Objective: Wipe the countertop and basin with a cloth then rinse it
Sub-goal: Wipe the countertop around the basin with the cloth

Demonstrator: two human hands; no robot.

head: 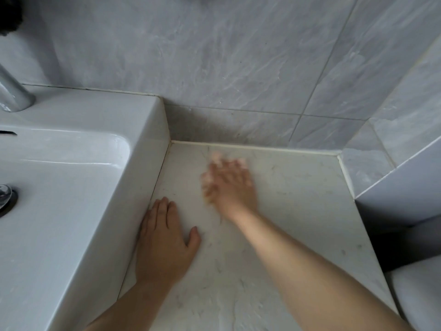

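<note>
Basin point(71, 187) fills the left side, a white ceramic block well to the left of both sets of fingers, with one chrome tap point(14, 91) at its back edge and one drain plug point(6, 197) in its floor.

The left hand point(164, 240) lies palm down on the pale marbled tabletop point(298, 199). Its fingers point(163, 209) are straight and close together, the thumb is splayed, and the little-finger side touches the basin's outer wall. It holds nothing.

Just right of it and further from the body is the right hand point(229, 185), low over the tabletop. It is badly blurred, so I cannot tell whether its fingers are spread flat or curled on anything. No cloth shows anywhere, not under either hand nor in the basin; the task's thing is out of sight or hidden beneath that blurred palm.

Beyond the right fingertips runs the pale sealant seam under the grey wall tiles point(238, 68).

The step in hand looks like wiping the tabletop. To do it well:
- Keep the left hand planted as a brace.
- Sweep in overlapping passes from the seam back toward the body.
- Work into the corner where the basin wall meets the tiles, where the grime looks darkest.

Count: two hands, one basin, one tap, one plug, no cloth in view.
</note>
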